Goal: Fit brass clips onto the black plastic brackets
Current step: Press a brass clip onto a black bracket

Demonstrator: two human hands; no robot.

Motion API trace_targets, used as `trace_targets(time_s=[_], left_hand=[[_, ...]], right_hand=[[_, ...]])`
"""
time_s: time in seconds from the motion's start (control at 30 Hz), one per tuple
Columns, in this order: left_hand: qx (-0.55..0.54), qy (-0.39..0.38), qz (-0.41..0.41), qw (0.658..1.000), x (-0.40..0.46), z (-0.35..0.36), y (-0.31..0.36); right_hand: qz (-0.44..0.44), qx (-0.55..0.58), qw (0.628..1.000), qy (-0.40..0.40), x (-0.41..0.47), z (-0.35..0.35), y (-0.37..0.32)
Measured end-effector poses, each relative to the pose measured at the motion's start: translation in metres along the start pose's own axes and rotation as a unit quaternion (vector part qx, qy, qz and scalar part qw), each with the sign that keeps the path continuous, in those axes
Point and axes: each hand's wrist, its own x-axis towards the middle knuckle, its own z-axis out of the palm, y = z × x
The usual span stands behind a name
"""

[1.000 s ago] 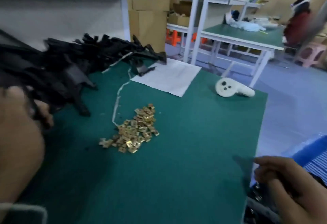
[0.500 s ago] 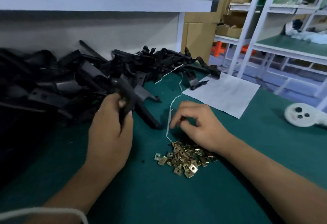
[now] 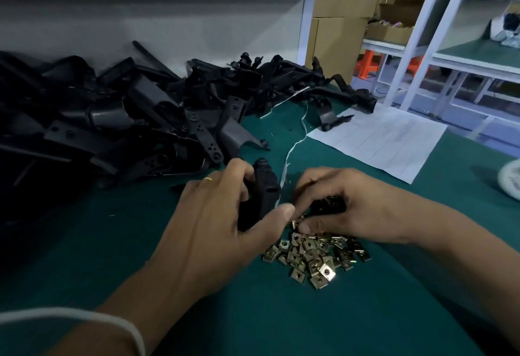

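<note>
My left hand [image 3: 219, 220] grips a black plastic bracket [image 3: 264, 187] and holds it upright just left of the brass clips. A heap of small square brass clips [image 3: 315, 254] lies on the green mat. My right hand [image 3: 346, 206] rests on the far side of that heap with fingers curled down into it, thumb and fingertips pinching at a clip [image 3: 295, 225]. A big pile of black brackets [image 3: 126, 119] fills the left and back of the table.
A white paper sheet [image 3: 388, 142] lies at the right back of the green table [image 3: 253, 313], with a white strap [image 3: 292, 147] trailing beside it. A white device [image 3: 510, 180] sits at the right edge. A grey wall and white shelf stand behind the pile.
My left hand has brought the bracket away from the pile toward the clips. My right hand has lowered onto the clip heap, closer to the left hand. The view has tilted down.
</note>
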Motion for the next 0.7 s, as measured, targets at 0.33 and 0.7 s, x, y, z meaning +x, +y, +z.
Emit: trace_targets(time_s=[0.33,0.7], left_hand=[[0.094,-0.002,0.01,0.996,-0.001,0.002,0.002],[0.114,0.084,0.018,0.99,0.004,0.001,0.003]], right_hand=[[-0.016,0.147,0.981,0.124,0.002,0.008,0.0],[-0.021,0.186,0.976,0.112,0.002,0.011,0.004]])
